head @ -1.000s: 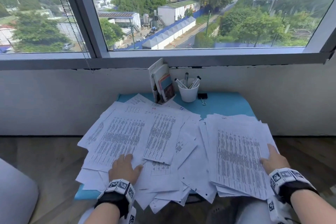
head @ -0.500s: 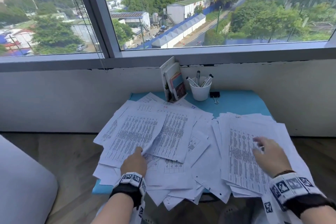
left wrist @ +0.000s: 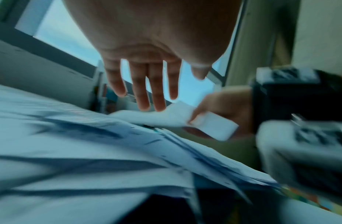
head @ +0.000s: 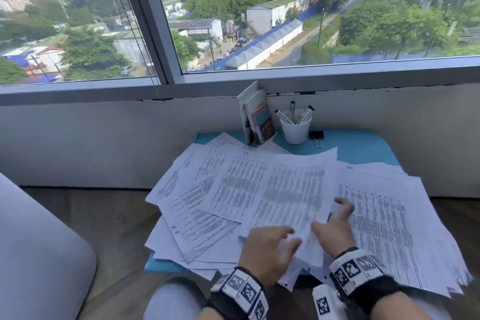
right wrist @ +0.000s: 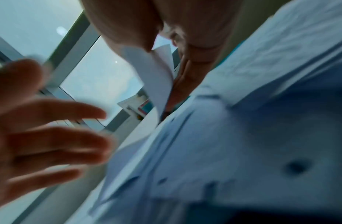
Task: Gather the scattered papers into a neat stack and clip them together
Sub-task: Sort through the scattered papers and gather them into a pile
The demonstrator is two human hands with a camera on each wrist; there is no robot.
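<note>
Printed papers point(head: 207, 202) lie scattered over the left half of a small blue table point(head: 363, 145). A rougher stack point(head: 384, 221) covers the right half. My right hand point(head: 330, 218) pinches the near edge of one blurred sheet point(head: 293, 195) between thumb and fingers, lifted between the two piles. The right wrist view shows that sheet point(right wrist: 157, 75) curling from the pinch. My left hand point(head: 283, 239) hovers just left of it with fingers spread and holds nothing. The left wrist view shows its straight fingers point(left wrist: 143, 94) above the papers. A black binder clip point(head: 316, 135) lies at the back of the table.
A white cup of markers point(head: 295, 130) and a holder of booklets point(head: 257, 117) stand at the table's back edge, against the wall under the window. A grey cushion point(head: 39, 254) is at the left. Paper edges overhang the table's front and right sides.
Both hands have come together at the middle front. The right hand left the right stack and now pinches a sheet; the left hand has lifted off the left pile.
</note>
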